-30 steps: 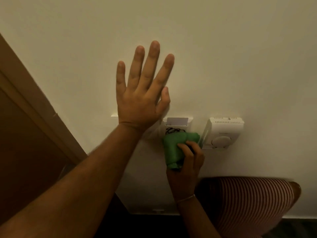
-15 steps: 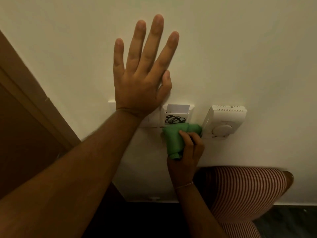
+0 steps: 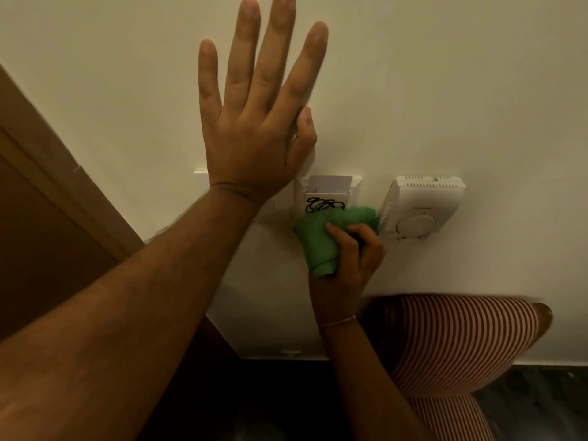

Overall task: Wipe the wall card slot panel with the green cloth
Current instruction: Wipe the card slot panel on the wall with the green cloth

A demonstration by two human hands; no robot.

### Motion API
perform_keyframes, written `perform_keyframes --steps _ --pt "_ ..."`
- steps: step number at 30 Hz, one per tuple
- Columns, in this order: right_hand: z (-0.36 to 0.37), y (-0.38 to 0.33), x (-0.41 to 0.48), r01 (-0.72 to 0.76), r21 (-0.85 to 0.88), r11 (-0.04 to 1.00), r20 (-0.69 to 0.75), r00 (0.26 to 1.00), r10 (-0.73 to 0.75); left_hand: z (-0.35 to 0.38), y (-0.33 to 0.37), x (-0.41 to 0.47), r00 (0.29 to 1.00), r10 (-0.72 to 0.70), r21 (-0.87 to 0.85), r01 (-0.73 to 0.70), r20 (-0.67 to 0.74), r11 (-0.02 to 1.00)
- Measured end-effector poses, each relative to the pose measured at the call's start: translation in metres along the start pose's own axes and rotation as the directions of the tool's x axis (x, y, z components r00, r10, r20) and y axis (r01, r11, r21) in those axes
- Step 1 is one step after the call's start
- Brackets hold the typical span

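Green cloth [image 3: 321, 240], bunched into a thick wad, sits in our right hand [image 3: 346, 268], whose fingers [image 3: 340, 232] curl tight around it. We hold the upper end of the wad against the lower edge of the card slot panel [image 3: 327, 198], a white plate on the wall [image 3: 445, 90]. A black scribble mark shows on the panel's face just above the cloth, and a pale card [image 3: 330, 184] stands upright in the slot at the panel's top. A thin bracelet circles our right wrist below the panel.

Our left hand [image 3: 254, 132] lies flat on the wall above and to the left of the panel, fingers spread wide and holding nothing, its heel covering the switch plate [image 3: 200, 173] that adjoins the panel on the left. Just right of the panel hangs a white thermostat [image 3: 420, 208] with a round dial and vent slits along its top; the cloth's right end touches or nearly touches its side.

We see the wall as a smooth, cream-painted surface under dim warm light. Far left of the panel runs a brown wooden door frame [image 3: 57, 173]. Below the panel, a white baseboard meets a dark floor [image 3: 541, 402], and our leg in red-and-white striped fabric [image 3: 461, 342] bends up near the wall.
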State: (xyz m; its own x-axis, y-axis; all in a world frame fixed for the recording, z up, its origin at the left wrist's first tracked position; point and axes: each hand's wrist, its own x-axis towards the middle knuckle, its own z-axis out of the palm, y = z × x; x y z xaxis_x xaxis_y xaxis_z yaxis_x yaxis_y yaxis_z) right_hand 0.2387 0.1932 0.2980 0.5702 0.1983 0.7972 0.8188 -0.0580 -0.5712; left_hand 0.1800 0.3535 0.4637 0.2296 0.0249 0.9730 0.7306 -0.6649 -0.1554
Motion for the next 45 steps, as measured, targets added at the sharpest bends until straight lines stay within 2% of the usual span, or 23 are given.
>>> perform_keyframes --steps 2,7,8,11,14,16,18,21,24,26,31,37,42,45 --pt "0.009 -0.013 -0.001 0.023 0.031 0.999 0.009 1.000 -0.024 0.002 0.000 0.000 1.000 -0.005 -0.004 0.005 -0.011 1.000" --pt "0.013 -0.018 0.000 0.233 0.001 0.972 0.109 0.967 -0.232 0.003 -0.001 0.000 1.000 -0.007 -0.007 0.006 -0.011 1.000" --pt "0.008 -0.011 0.002 0.213 -0.013 0.977 0.094 0.973 -0.211 0.002 -0.001 0.000 1.000 -0.001 -0.002 0.001 -0.012 1.000" --pt "-0.006 0.004 0.009 0.031 -0.006 0.999 -0.011 0.999 -0.031 0.002 -0.002 0.001 1.000 0.016 -0.001 -0.016 -0.019 1.000" --pt "-0.003 -0.005 0.007 -0.016 0.026 1.000 -0.019 1.000 0.016 0.004 -0.002 0.000 0.999 0.025 -0.008 -0.025 -0.026 1.000" --pt "0.006 -0.017 0.003 0.040 0.040 0.998 0.029 0.999 -0.041 0.005 -0.001 0.000 1.000 0.014 -0.020 -0.014 -0.025 1.000" --pt "0.012 -0.024 0.000 0.157 0.044 0.987 0.092 0.983 -0.160 0.005 -0.002 -0.001 1.000 0.006 -0.022 -0.007 -0.017 1.000" --pt "0.007 -0.014 0.003 0.265 -0.001 0.964 0.115 0.958 -0.263 0.002 -0.003 0.001 1.000 0.007 -0.029 -0.007 -0.004 1.000" --pt "-0.007 0.005 0.010 0.075 -0.015 0.997 -0.011 0.997 -0.075 -0.003 -0.002 0.000 1.000 0.019 -0.013 -0.019 0.006 1.000" --pt "-0.008 0.007 0.013 0.008 -0.002 1.000 -0.052 0.999 -0.008 -0.004 -0.001 0.000 0.999 0.030 -0.019 -0.029 0.018 0.999" --pt "0.007 -0.022 0.008 0.105 0.044 0.993 0.040 0.993 -0.107 -0.007 -0.002 0.000 0.999 0.013 -0.021 -0.012 0.045 1.000" --pt "0.000 -0.020 0.012 0.222 -0.005 0.975 0.145 0.965 -0.219 -0.006 -0.001 0.000 0.999 0.008 -0.030 -0.007 0.035 1.000" --pt "-0.011 -0.009 0.020 -0.039 -0.002 0.999 -0.057 0.998 0.039 -0.005 -0.003 0.001 1.000 0.019 -0.015 -0.018 0.020 1.000" --pt "0.000 -0.029 0.009 0.004 0.058 0.998 0.045 0.999 -0.007 -0.004 0.000 0.000 1.000 0.016 -0.024 -0.015 0.025 1.000"
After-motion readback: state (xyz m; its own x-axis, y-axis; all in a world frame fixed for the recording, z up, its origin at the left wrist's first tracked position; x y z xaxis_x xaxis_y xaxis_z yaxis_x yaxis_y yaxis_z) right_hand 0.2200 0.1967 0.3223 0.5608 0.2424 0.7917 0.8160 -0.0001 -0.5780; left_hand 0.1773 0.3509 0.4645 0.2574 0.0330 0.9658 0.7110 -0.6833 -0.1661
